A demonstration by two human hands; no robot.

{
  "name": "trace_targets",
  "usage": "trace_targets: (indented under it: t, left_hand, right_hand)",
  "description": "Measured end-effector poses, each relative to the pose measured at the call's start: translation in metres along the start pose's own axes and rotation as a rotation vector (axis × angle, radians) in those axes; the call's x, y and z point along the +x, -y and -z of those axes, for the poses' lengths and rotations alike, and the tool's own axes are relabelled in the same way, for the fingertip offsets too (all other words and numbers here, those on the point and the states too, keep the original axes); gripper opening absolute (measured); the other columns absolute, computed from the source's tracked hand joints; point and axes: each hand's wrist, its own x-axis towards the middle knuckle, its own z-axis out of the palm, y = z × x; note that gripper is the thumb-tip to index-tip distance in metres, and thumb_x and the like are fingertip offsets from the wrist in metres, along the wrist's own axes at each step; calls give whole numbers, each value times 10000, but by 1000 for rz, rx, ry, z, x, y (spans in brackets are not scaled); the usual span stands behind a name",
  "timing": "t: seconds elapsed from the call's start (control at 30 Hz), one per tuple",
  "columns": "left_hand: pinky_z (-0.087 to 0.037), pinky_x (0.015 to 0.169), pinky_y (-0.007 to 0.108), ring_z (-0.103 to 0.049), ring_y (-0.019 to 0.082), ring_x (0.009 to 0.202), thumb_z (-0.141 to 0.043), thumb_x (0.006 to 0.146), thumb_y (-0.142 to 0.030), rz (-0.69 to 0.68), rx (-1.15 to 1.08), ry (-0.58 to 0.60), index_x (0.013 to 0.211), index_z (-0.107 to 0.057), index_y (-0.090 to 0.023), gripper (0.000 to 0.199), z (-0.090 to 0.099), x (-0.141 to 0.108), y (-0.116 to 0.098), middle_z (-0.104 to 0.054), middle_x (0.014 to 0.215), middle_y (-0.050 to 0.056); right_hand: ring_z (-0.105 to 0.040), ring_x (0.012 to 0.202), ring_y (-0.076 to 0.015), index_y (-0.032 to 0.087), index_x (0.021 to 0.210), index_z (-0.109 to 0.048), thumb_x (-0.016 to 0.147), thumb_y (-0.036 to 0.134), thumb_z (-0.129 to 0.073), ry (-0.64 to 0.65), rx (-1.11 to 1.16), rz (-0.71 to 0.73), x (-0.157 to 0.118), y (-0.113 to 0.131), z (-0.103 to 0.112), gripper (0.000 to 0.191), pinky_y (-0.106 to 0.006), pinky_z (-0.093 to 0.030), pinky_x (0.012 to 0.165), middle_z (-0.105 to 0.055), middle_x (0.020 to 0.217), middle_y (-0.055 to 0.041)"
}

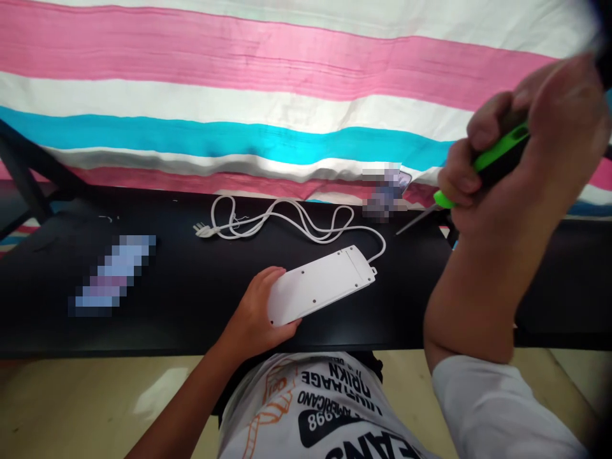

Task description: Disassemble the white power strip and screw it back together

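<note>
A white power strip point(325, 284) lies on the black table with its plain underside up, dotted with several small screw holes. My left hand point(262, 306) grips its near left end, thumb along the lower edge and fingers on the upper one. From the far end a white cord point(306, 223) runs in loose loops to a plug point(203, 230). High on the right, my right hand point(521, 134) is closed around a screwdriver point(500, 156) with a green and black handle. Its thin metal shaft points down and left, above the table and apart from the power strip.
The black table point(191, 331) spans the view, its front edge close to my body. A blurred-out flat item point(117, 271) lies at left, and another point(386, 191) at the back. Striped cloth point(239, 134) hangs behind. A black frame bar point(23, 172) slants at left.
</note>
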Motion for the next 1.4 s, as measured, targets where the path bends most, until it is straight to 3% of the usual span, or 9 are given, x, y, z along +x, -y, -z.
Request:
trace_targets:
  t: [0.07, 0.13, 0.23, 0.4, 0.53, 0.8, 0.93, 1.07, 1.4]
  left_hand:
    - [-448, 1185, 513, -513, 337, 1386, -810, 744, -248, 10, -27, 24, 1498, -388, -223, 864, 3, -2, 2, -470, 1492, 150]
    - [-449, 1183, 512, -507, 339, 1393, -820, 731, -237, 16, -45, 31, 1506, -378, -229, 892, 5, -3, 3, -461, 1498, 153]
    - [-444, 1179, 525, -500, 348, 1390, -849, 717, -249, 33, -68, 0, 1505, -378, -230, 918, 6, -6, 3, -464, 1488, 161]
    - [-447, 1155, 543, -492, 357, 1366, -892, 674, -275, 32, -164, -63, 1526, -328, -237, 1022, 3, -10, 6, -451, 1449, 167]
    - [-476, 1110, 525, -552, 317, 1260, -924, 637, -293, 90, -258, -87, 1589, -203, -261, 1195, -1, -12, 13, -465, 1377, 142]
    - [-411, 1179, 569, -465, 353, 1375, -940, 650, -367, 101, -307, -109, 1645, -54, -304, 1334, -3, -14, 18, -377, 1484, 148]
    - [-405, 1184, 581, -452, 370, 1399, -937, 656, -359, 130, -296, -83, 1627, -86, -279, 1294, -1, -14, 16, -358, 1524, 168]
    - [-456, 1131, 558, -510, 348, 1311, -927, 661, -345, 138, -252, -84, 1580, -195, -234, 1180, 2, -13, 12, -439, 1417, 153]
    - [-494, 1070, 501, -538, 327, 1256, -913, 672, -352, 198, -208, -67, 1501, -274, -204, 1057, 2, -14, 11, -462, 1360, 144]
  right_hand:
    - [-294, 347, -71, 272, 788, -432, 956, 385, -608, 62, 87, -21, 4, 1, -27, 269, -290, -115, 312, -416, 672, 54]
    - [-338, 336, -68, 271, 780, -438, 914, 369, -663, 217, 194, -92, -1, -1, -55, 279, -272, -135, 294, -438, 642, 72]
    - [-359, 334, -91, 278, 760, -407, 907, 367, -705, 295, 385, -204, -24, -5, -92, 345, -260, -167, 298, -308, 517, 106]
    - [-336, 393, -57, 267, 752, -386, 956, 480, -671, 379, 417, -424, -66, -13, -127, 410, -257, -246, 389, -361, 534, 100]
    - [-338, 374, -52, 262, 741, -383, 950, 473, -674, 392, 542, -507, -89, -22, -138, 415, -241, -236, 361, -374, 557, 101]
    - [-371, 411, -47, 225, 724, -445, 965, 415, -689, 397, 683, -455, -125, -35, -154, 392, -234, -259, 387, -423, 596, 80]
    - [-402, 465, -63, 229, 753, -448, 965, 468, -682, 438, 665, -452, -131, -39, -160, 396, -237, -304, 433, -443, 617, 71]
    - [-394, 463, -65, 255, 849, -417, 963, 541, -658, 440, 673, -522, -129, -35, -164, 391, -232, -301, 436, -447, 659, 84]
    - [-424, 597, -105, 253, 822, -417, 938, 658, -615, 459, 481, -485, -127, -37, -168, 466, -247, -349, 503, -449, 721, 40]
